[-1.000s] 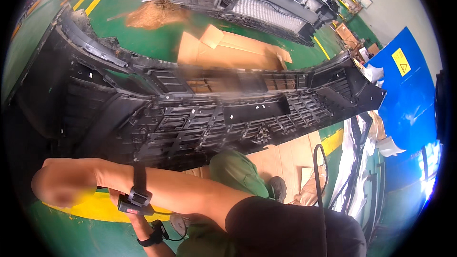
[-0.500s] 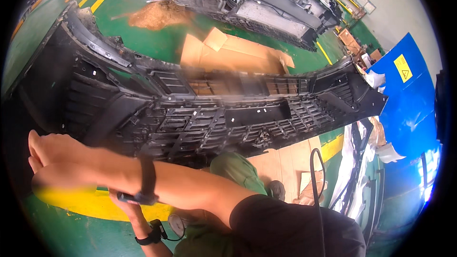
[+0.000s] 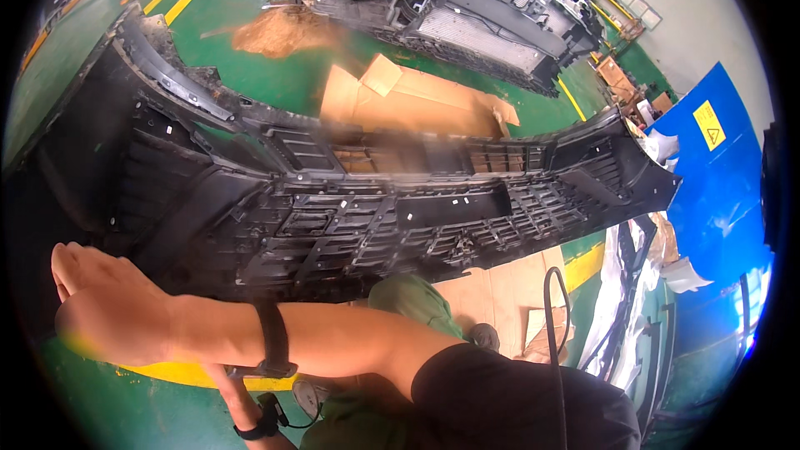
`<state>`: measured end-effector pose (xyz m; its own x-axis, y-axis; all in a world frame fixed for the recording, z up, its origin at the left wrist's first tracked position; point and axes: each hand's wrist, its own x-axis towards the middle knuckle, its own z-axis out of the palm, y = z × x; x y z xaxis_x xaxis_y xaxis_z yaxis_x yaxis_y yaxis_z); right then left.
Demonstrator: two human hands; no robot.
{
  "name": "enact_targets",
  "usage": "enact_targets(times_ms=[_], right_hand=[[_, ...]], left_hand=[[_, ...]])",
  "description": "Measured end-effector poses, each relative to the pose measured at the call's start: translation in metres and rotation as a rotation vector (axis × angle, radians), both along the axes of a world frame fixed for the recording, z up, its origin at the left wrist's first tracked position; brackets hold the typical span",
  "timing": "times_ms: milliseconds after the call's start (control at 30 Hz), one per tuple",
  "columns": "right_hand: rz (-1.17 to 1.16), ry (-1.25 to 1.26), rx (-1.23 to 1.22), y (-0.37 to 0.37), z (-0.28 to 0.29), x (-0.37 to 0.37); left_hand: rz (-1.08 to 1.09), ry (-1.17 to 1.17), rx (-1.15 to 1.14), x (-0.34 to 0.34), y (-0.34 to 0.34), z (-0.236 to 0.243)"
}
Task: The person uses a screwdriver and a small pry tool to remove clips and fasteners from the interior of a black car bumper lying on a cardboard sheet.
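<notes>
Head view: right hand (image 3: 117, 304) near bumper (image 3: 458, 208) edge, room over green floor (image 3: 167, 412).

There are two forearms (image 3: 221, 325), two wrist straps (image 3: 271, 335), one bumper (image 3: 454, 207), one stripped car front (image 3: 475, 21), one brown heap (image 3: 279, 32), one blue board (image 3: 717, 179) and one yellow label (image 3: 710, 125).

1. Bumper (image 3: 450, 210): spans the view beyond the right hand (image 3: 117, 304); passage forward lies over its upper edge.
2. Slots (image 3: 496, 160): narrow openings in the bumper's far part.
3. Right forearm (image 3: 221, 329): crosses over the left forearm (image 3: 240, 404), obstructing its forward path.
4. Knee (image 3: 408, 298): close to the bumper's near edge, narrowing the room there.
5. Car front (image 3: 479, 33): bounds the gap beyond the bumper.
6. Blue panel (image 3: 708, 183): obstructs passage past the bumper's right end.
</notes>
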<state>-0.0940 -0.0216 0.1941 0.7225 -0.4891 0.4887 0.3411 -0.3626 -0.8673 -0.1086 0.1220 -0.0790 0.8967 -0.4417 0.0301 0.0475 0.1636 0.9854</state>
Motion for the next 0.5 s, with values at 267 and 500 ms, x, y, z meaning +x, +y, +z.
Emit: enact_targets(times_ms=[267, 500], right_hand=[[0.870, -0.143, 0.025, -0.027, -0.059, 0.057], [0.201, 0.014, -0.451, -0.002, -0.034, 0.030]], left_hand=[[0.213, -0.462, 0.683, -0.003, -0.027, 0.111], [-0.028, -0.206, 0.529, 0.032, -0.024, 0.110]])
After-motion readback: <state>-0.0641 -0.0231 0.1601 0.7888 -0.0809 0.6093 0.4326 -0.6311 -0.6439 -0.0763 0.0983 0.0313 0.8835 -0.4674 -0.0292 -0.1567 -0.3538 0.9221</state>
